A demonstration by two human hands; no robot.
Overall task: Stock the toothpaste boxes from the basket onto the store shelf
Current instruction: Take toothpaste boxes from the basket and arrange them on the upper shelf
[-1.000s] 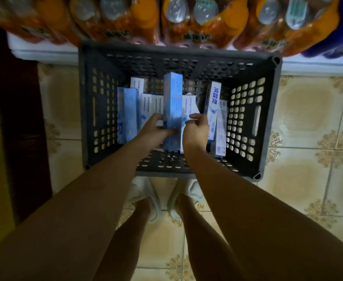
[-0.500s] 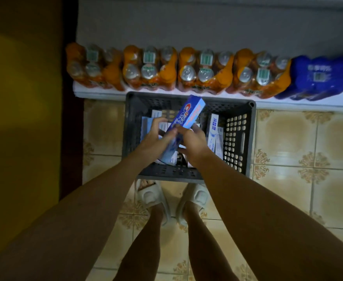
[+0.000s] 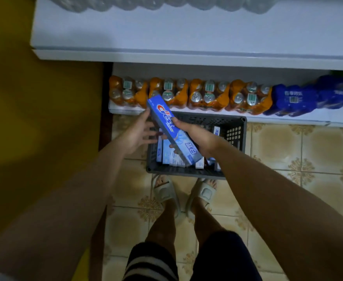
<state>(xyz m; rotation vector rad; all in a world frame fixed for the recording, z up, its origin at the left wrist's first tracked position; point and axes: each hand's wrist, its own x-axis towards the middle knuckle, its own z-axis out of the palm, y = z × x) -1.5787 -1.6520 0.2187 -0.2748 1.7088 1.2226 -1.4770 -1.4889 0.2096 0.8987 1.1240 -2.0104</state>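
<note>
Presently the right hand [image 3: 199, 138] grasps a blue toothpaste box [image 3: 171, 129] above the basket [image 3: 234, 126], while the left hand's [image 3: 139, 134] straight fingertips [image 3: 147, 114] touch its upper end.

A shop: white shelving [image 3: 166, 57] carries shrink-wrapped multipacks of orange drink bottles [image 3: 187, 94] and blue packs [image 3: 294, 100]; a restocking basket [image 3: 235, 130] of boxed toothpaste [image 3: 170, 157] stands on tiled floor [image 3: 288, 151].

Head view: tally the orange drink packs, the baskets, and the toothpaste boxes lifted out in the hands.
Orange drink packs: 4
Basket: 1
Toothpaste box gripped by the right hand: 1
Total: 6
</note>
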